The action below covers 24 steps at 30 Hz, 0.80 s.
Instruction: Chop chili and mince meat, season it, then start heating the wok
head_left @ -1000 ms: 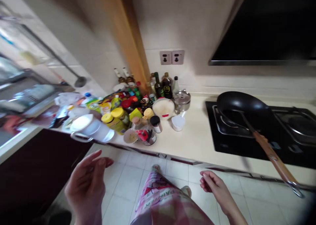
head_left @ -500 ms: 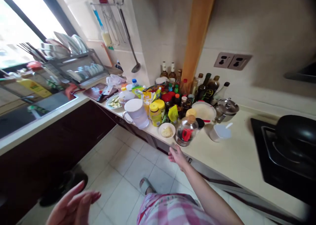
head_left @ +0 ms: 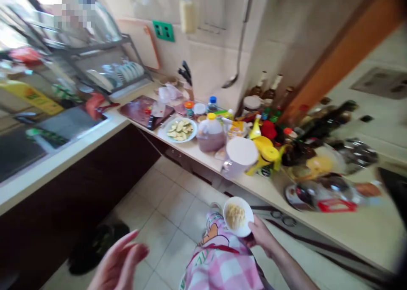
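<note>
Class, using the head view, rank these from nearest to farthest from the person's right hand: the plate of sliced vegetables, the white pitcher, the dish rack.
1. White pitcher, on the counter edge above the right hand.
2. Plate of sliced vegetables, further left along the counter.
3. Dish rack, far left by the sink.

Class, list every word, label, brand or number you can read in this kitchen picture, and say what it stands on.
"ILE": partial pink letters on the pink checked apron, cut off.
Yellow bottle label by the sink: too blurred to read.
Labels on the jars and bottles crowded on the counter: too blurred to read.
</note>
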### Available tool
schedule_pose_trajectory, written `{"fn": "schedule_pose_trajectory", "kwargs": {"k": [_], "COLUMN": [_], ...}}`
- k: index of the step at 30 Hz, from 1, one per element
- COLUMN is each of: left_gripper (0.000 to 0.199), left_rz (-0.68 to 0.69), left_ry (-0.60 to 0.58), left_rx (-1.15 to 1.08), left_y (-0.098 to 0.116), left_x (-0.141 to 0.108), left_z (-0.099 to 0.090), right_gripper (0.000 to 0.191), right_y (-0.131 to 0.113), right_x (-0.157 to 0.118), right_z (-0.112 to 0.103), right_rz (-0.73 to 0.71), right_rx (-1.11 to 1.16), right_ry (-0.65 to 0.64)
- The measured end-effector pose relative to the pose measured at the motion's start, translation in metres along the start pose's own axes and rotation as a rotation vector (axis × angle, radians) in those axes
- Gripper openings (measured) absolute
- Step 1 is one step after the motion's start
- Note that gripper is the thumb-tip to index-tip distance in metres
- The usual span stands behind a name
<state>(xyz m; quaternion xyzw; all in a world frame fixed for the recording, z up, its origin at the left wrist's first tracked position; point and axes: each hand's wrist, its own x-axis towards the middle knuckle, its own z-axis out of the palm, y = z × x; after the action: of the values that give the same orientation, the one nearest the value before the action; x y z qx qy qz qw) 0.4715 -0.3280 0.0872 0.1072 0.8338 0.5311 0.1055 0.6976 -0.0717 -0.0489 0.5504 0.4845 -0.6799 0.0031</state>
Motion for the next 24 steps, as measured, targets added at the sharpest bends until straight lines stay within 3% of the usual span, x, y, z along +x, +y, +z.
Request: {"fn": "schedule_pose_trajectory", "kwargs": {"k": [2,4,8,11,15,18,22,24], "left_gripper": [0.044,0.043,0.058,0.063,0.069,0.058,0.044,0.041], "left_rz": [-0.01,-0.014,-0.175,-0.297,-0.423,-0.461,-0.477,-0.479], "left_ry": [-0.211,-0.434,-0.624,-0.576,-0.334,-0.229,-0.208,-0.264], "left_rx": [-0.075,-0.085,-0.166,-0.345,-0.549,-0.614,-0.625,-0.609], "left_y": [-0.004,-0.011,-0.028,-0.033,-0.027,-0.025,-0.037,-0.044], "left_x": [0.043,0.093,0.194,0.261,0.349,0.42,0.523,0.577], "left_z": [0.012,0.025,0.031,0.015,-0.011,-0.021,-0.024,-0.024], "right_gripper": [0.035,0.036,0.041,0.043,0.046,0.047,0.04,0.043], "right_y": [-0.02,-0.056,-0.157,-0.231,-0.309,-0.354,-0.404,-0.423], "right_x": [0.007,0.024,0.066,0.096,0.14,0.188,0.261,0.289], "right_z": [0.056,0.115,0.223,0.286,0.355,0.394,0.439,0.463], "right_rz": [-0.01,-0.138,-0.474,-0.569,-0.547,-0.578,-0.846,-0.872], "right_rx": [-0.07,-0.122,-0.213,-0.265,-0.231,-0.299,-0.593,-0.752], "right_ry": [-0.11,-0.195,-0.322,-0.417,-0.567,-0.418,0.058,0.233]}}
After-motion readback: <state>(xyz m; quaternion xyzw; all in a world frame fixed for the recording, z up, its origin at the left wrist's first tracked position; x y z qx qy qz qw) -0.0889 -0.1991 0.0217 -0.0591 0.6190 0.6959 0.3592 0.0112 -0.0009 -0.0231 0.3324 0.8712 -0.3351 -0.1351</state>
